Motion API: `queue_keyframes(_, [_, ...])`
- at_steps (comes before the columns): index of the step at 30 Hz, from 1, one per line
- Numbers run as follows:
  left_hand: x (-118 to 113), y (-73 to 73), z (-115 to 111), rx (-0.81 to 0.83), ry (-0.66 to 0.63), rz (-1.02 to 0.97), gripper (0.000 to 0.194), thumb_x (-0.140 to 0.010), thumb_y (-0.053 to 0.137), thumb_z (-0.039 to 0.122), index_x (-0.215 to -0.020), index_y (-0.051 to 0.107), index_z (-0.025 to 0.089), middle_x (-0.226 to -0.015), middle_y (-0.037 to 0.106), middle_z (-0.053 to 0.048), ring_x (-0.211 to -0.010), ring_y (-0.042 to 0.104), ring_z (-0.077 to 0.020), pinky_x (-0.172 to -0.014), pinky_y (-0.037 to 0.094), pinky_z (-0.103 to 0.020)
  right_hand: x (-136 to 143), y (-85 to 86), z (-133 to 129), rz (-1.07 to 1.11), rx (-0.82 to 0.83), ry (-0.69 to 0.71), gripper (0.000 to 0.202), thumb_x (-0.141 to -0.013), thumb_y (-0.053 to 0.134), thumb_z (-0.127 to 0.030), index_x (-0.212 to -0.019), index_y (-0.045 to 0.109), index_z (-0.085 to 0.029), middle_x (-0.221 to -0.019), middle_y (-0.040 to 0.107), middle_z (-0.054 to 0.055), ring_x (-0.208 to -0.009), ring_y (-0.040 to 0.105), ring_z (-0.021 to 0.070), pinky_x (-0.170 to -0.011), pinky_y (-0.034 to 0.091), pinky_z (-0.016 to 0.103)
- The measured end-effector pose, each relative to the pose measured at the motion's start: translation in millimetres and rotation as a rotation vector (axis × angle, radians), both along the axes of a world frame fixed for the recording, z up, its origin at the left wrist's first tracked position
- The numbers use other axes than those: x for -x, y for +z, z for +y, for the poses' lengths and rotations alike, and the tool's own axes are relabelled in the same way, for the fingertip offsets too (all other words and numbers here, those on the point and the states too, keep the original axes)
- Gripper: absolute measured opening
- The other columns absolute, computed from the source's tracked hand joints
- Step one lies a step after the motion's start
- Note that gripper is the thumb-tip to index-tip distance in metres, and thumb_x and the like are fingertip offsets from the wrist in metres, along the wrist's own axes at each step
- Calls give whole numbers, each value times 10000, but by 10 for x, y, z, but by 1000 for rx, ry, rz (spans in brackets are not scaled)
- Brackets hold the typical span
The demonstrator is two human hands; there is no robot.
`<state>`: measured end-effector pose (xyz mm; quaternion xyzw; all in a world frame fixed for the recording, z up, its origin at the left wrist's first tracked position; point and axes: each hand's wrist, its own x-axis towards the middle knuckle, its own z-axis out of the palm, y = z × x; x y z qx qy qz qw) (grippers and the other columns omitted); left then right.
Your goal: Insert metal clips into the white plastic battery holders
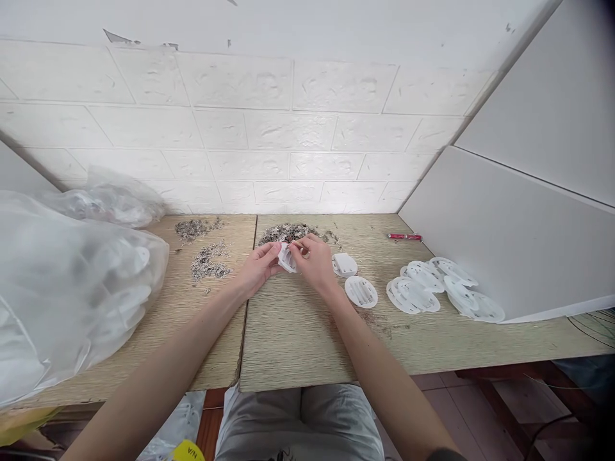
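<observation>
My left hand (260, 267) grips a white plastic disc (287, 258) by its left edge and holds it tilted above the table. At the disc's right side, the fingers of my right hand (311, 261) are pinched together against it; whatever lies between the fingertips is too small to make out. Just behind both hands is a heap of small metal pieces (288, 232). To the right of my right hand lie a white disc with slots (361, 292) and another white disc (344, 264) with a raised block.
Two piles of tiny metal parts (191, 229) (210, 261) lie left of the table seam. A large plastic bag (72, 301) of white parts fills the left side. Stacked white discs (416, 288) sit at the right, near a red pen-like tool (404, 237) and a grey panel (519, 237).
</observation>
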<state>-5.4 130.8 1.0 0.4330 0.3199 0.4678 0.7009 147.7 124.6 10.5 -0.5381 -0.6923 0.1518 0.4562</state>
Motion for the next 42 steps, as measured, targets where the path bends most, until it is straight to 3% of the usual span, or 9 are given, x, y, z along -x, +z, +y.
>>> queue_keyframes(7, [4,31,-16,-27,-11,24,301,-788,687,409,-938,694,148,-916,659,-66,-830,582,-139,-791,513,-284,-10,21,2,39,11,-2,172,-844,553,-270,-771,674,-170,-786,619,36,-671,533,147,-636,384,280])
queue_keyframes(24, [-23,3,-7,11,6,-4,311,-806,655,438,-863,696,135,-904,683,-86,-835,612,-167,-784,513,-311,98,-58,-23,102,-15,-56,188,-839,503,-282,-669,491,-204,-713,581,14,-659,502,147,-625,364,277])
queue_keyframes(35, [-14,40,-5,62,59,26,350,-791,664,461,-838,702,116,-854,684,-83,-806,614,-159,-797,519,-318,-3,30,2,123,42,67,408,-863,487,-383,-517,361,-209,-563,407,-17,-548,374,122,-538,287,275])
queue_keyframes(42, [3,56,-2,77,47,50,337,-785,671,454,-820,701,120,-858,700,-83,-803,623,-163,-800,518,-317,-11,39,1,148,102,96,433,-844,491,-397,-518,273,-213,-523,313,-37,-517,295,106,-512,242,266])
